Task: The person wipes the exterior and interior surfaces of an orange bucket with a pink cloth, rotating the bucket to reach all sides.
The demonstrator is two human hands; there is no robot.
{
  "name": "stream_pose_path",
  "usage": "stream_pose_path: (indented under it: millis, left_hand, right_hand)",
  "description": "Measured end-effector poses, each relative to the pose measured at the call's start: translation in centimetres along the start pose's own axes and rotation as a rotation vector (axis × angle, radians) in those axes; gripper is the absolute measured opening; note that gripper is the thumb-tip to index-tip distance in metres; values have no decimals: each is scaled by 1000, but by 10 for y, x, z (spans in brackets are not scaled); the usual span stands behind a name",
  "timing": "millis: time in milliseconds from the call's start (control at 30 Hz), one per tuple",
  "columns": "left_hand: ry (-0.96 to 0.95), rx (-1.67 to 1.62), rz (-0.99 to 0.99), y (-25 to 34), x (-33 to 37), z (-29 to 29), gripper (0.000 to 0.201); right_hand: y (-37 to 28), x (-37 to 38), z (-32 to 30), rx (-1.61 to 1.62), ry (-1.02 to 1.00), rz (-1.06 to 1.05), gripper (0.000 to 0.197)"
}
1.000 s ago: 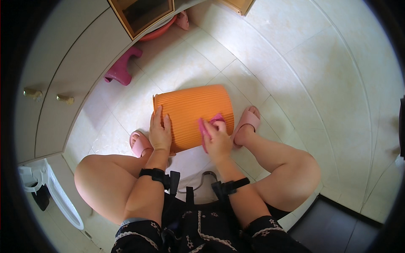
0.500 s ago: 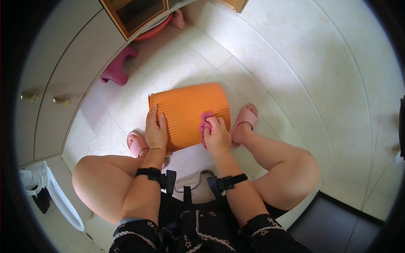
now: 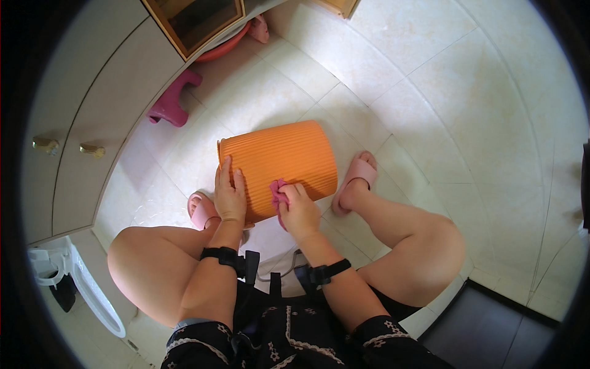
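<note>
An orange ribbed plastic bin lies on its side on the tiled floor between my feet, its rim end toward the left. My left hand rests on the bin near that rim, fingers stretched out along the ribbed wall. In my right hand a pink cloth is bunched up, pressed against the near side of the bin. Part of the cloth is hidden under my fingers.
A pink plastic stool stands by the cabinet doors at the left. A red basin shows under the cabinet. My slippered feet flank the bin, with the right slipper close to it. A dark panel lies lower right.
My right hand has slid the pink cloth to the left and slightly toward me along the bin's side. The left hand and the bin have hardly moved.
</note>
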State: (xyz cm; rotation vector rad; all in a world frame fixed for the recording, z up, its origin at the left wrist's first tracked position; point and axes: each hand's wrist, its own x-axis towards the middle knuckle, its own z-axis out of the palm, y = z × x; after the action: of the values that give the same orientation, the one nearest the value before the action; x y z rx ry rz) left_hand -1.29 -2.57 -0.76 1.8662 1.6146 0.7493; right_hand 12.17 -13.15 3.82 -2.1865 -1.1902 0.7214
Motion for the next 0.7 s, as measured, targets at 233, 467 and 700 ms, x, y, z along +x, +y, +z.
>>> stream_pose_path:
  millis: [233, 467, 700]
  left_hand:
    - [30, -68, 21, 0, -12, 1, 40]
    - [-21, -19, -20, 8, -38, -18, 38]
    - [-25, 63, -14, 0, -34, -31, 20]
  right_hand:
    - [53, 55, -34, 143, 309, 283, 27]
    - [42, 71, -41, -8, 208, 128, 25]
    - [-42, 7, 2, -227, -141, -170, 19]
